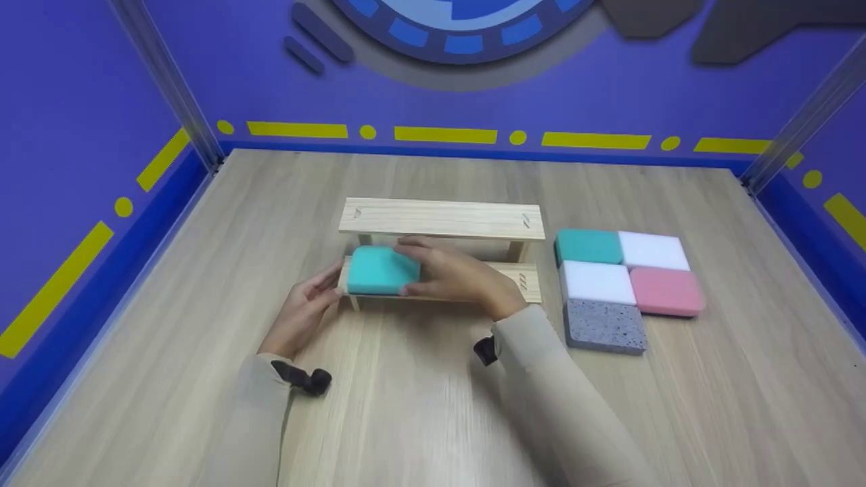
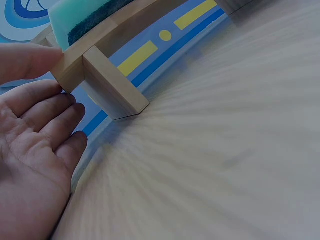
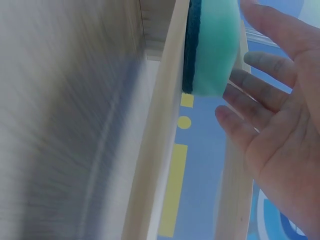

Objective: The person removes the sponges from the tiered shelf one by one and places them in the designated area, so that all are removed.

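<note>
A two-step wooden rack (image 1: 440, 218) stands mid-table. On the left part of its lower step lies a teal sponge (image 1: 383, 270), its dark scouring layer underneath. My right hand (image 1: 460, 274) holds the sponge at its right end, thumb at the near corner and index finger at the far one. In the right wrist view the other fingers (image 3: 250, 100) hang beside the sponge (image 3: 216, 50). At the left end of the lower step is my left hand (image 1: 308, 308); its thumb and index finger pinch the board's corner (image 2: 70, 72), with the remaining fingers curved below.
Right of the rack, several blocks lie side by side: a teal sponge (image 1: 588, 246), two white sponges (image 1: 653, 251), (image 1: 598, 282), a pink sponge (image 1: 666, 291) and a grey speckled block (image 1: 605, 327). Blue panels (image 1: 433, 101) wall the table at the back and sides.
</note>
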Demonstrator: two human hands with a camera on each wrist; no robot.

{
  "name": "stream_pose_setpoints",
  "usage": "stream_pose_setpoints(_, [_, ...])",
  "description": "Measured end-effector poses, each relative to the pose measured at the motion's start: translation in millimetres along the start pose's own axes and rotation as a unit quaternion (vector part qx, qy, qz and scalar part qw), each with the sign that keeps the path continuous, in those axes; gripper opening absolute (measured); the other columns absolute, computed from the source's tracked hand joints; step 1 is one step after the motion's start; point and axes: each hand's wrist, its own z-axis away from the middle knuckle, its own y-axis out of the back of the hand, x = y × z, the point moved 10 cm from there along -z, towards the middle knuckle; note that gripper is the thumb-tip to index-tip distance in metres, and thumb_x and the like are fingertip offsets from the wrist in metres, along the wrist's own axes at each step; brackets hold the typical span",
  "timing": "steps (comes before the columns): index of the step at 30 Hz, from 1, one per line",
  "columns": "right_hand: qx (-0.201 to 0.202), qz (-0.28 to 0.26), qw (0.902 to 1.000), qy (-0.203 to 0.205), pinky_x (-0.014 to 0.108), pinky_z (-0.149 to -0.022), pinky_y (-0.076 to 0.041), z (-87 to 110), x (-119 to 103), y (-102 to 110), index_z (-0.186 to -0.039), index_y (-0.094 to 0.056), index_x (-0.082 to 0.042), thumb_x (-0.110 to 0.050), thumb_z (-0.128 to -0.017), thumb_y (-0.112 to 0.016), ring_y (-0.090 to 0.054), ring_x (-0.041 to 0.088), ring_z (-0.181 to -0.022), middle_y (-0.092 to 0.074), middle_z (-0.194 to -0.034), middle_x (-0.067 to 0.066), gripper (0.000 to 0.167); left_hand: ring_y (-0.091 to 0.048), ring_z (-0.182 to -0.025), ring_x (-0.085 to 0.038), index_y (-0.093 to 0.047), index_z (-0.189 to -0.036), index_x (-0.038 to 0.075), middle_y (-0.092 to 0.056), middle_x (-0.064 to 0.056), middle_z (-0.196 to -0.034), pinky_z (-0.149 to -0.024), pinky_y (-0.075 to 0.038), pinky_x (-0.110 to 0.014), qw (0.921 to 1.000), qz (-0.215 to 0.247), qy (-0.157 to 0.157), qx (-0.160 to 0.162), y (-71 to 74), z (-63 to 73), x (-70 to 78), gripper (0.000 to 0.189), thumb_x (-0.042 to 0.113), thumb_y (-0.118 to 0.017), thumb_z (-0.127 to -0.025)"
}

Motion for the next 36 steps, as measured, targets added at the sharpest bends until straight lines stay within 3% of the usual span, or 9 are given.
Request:
stream_pose_setpoints(20, [0.006,-0.001,1.0000,-0.008,0.037,-0.119,-0.029,-11.0,-1,-10,-0.146,-0.041,-0.008,-0.038,-0.086,-0.071,-0.034,0.028,-0.141,-0.037,-0.152,0.014,0.073,-0.025,-0.145,-0.025,-0.028,-0.148,-0.004,-0.025,-0.018,-0.157,-0.108,-0.038,-0.017,0.9999,-0.015,0.005,0.004,1.0,-0.3,-0.3,0.058,0.004,-0.053,-0.096])
stream_pose_setpoints(36, [0.020,0.015,0.9997,0.004,0.034,-0.112,-0.039,-9.7,-3,-9,-0.141,-0.049,-0.009,-0.035,-0.084,-0.074,-0.047,0.025,-0.131,-0.050,-0.141,0.011,0.067,-0.024,-0.146,-0.023,-0.028,-0.148,-0.003,-0.025,-0.016,-0.158,-0.110,-0.035,-0.017,0.9997,-0.023,0.008,0.007,1.9,0.6,-0.8,0.058,0.005,-0.052,-0.096])
